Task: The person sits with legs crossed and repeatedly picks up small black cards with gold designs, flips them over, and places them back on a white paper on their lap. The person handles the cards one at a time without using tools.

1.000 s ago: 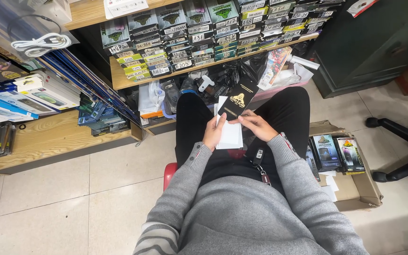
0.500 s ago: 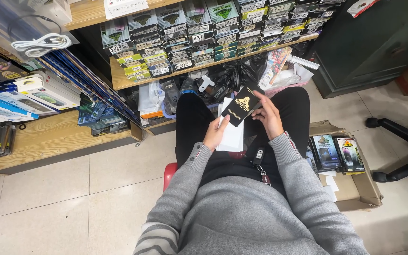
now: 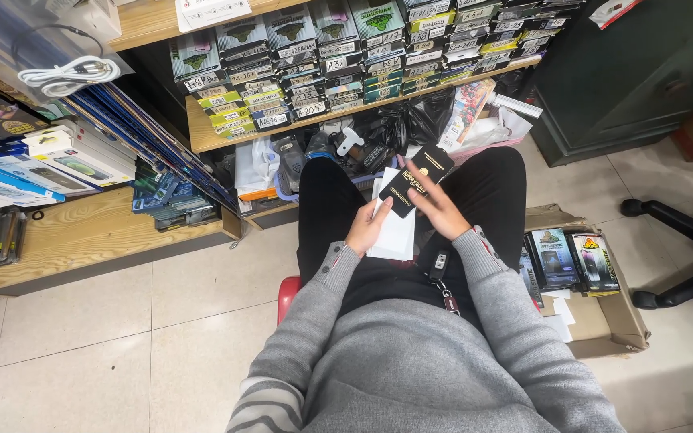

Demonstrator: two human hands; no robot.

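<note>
I see a flat black packet [image 3: 416, 180] with gold print, tilted toward one o'clock, above a white sheet [image 3: 395, 232] on the lap.

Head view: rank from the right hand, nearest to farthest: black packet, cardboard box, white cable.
From the right hand:
1. Black packet: held in it, over the lap.
2. Cardboard box: on the floor, right side.
3. White cable: coiled, upper left.
</note>
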